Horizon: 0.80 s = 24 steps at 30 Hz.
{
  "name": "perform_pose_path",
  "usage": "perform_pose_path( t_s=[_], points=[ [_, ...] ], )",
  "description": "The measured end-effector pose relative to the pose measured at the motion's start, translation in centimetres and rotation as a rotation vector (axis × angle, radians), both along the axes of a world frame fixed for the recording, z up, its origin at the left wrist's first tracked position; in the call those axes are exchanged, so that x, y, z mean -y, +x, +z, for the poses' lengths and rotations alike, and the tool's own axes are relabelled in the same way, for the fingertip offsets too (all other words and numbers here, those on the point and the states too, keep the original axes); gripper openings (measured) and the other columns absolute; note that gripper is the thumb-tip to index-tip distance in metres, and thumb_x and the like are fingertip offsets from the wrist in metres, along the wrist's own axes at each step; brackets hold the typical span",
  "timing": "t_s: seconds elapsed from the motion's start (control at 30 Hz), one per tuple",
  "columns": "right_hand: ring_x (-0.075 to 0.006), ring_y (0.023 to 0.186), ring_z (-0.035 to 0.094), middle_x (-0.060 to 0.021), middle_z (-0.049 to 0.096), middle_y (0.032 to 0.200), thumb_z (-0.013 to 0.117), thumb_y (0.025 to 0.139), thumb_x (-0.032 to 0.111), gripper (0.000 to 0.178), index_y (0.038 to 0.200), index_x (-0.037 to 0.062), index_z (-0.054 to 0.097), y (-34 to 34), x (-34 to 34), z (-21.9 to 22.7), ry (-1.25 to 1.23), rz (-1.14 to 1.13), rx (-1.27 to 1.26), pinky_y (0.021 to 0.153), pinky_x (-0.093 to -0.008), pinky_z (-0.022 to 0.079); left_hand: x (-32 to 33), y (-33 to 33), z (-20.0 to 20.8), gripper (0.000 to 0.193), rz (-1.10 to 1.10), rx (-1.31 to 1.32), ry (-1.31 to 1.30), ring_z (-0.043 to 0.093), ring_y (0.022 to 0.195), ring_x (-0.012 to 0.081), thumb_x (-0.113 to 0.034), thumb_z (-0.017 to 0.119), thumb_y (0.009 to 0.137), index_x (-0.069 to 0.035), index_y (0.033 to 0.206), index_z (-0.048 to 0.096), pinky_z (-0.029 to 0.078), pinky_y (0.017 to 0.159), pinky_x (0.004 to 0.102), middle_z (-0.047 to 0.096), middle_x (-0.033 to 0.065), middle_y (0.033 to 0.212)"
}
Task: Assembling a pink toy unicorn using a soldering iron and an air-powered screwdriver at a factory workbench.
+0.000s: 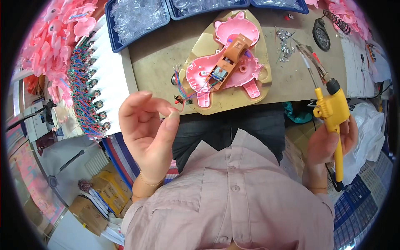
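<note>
Between the thumb and forefinger of my left hand [148,133] is the end of a thin red wire [182,106]. It leads toward a small dark component [179,99] at the near left edge of the fixture. My right hand [323,146] grips a yellow soldering gun [335,110], its metal tip pointing up and away over the table. A pink plastic toy shell half [200,68] lies open in a gold-coloured fixture [265,79]. Across the shell sits a brown plastic housing [228,62] with a motor-like part and coloured wires inside.
Blue trays [137,21] of clear plastic parts line the far edge. Bundled coloured wires [81,79] and a heap of pink parts [50,37] lie at left. Solder scraps [285,43], a black oval object [321,35] and a coiled spring [336,21] are at far right.
</note>
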State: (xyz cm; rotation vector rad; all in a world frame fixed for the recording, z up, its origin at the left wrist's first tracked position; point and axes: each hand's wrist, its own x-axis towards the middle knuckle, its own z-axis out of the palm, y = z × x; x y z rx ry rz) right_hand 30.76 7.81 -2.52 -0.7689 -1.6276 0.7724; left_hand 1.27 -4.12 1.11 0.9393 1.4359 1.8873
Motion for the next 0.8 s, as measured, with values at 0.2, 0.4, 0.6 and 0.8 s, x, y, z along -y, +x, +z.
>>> perform_pose_path(
  t_s=[0.2, 0.4, 0.6, 0.8],
  points=[
    [-0.0299, 0.106, 0.059, -0.0219, 0.055, 0.119, 0.056, 0.089, 0.021, 0.052, 0.13, -0.0062, 0.038, 0.1, -1.6, -0.5, -0.124, -0.163, -0.176, 0.089, -0.041, 0.051, -1.7, -1.9, 1.7, 0.035, 0.095, -0.445, -0.336, 0.054, 0.084, 0.0103, 0.002, 0.063, 0.084, 0.0, 0.118, 0.055, 0.042, 0.075, 0.0221, 0.061, 0.005, 0.098],
    [-0.031, 0.106, 0.059, -0.0246, 0.054, 0.121, 0.055, 0.089, 0.018, 0.049, 0.128, -0.0072, 0.039, 1.4, -2.2, -1.1, -0.1, -0.178, -0.179, 0.085, -0.0385, 0.053, -5.8, -7.2, -0.5, 0.023, -0.035, -0.606, -0.661, 0.056, 0.083, 0.0079, -0.018, 0.059, 0.095, 0.003, 0.102, 0.063, 0.043, 0.073, 0.0203, 0.065, 0.0029, 0.088],
    [-0.0324, 0.11, 0.058, -0.025, 0.052, 0.123, 0.052, 0.091, 0.015, 0.046, 0.129, -0.0062, 0.039, 0.9, -3.0, -1.1, -0.173, -0.151, -0.196, 0.087, -0.0391, 0.054, -9.1, -7.6, -3.4, 0.031, -0.231, -0.508, -0.78, 0.066, 0.073, 0.0127, -0.023, 0.067, 0.087, 0.006, 0.099, 0.066, 0.051, 0.067, 0.0252, 0.069, 0.0109, 0.083],
    [-0.0307, 0.109, 0.059, -0.0251, 0.052, 0.123, 0.053, 0.091, 0.017, 0.046, 0.129, -0.0064, 0.039, 1.6, -3.5, -1.3, -0.118, -0.208, -0.17, 0.086, -0.0383, 0.054, -8.5, -4.5, -0.4, 0.02, -0.13, -0.502, -0.499, 0.066, 0.069, 0.0149, -0.011, 0.067, 0.085, 0.002, 0.1, 0.069, 0.051, 0.066, 0.0262, 0.07, 0.0101, 0.076]
  ],
)
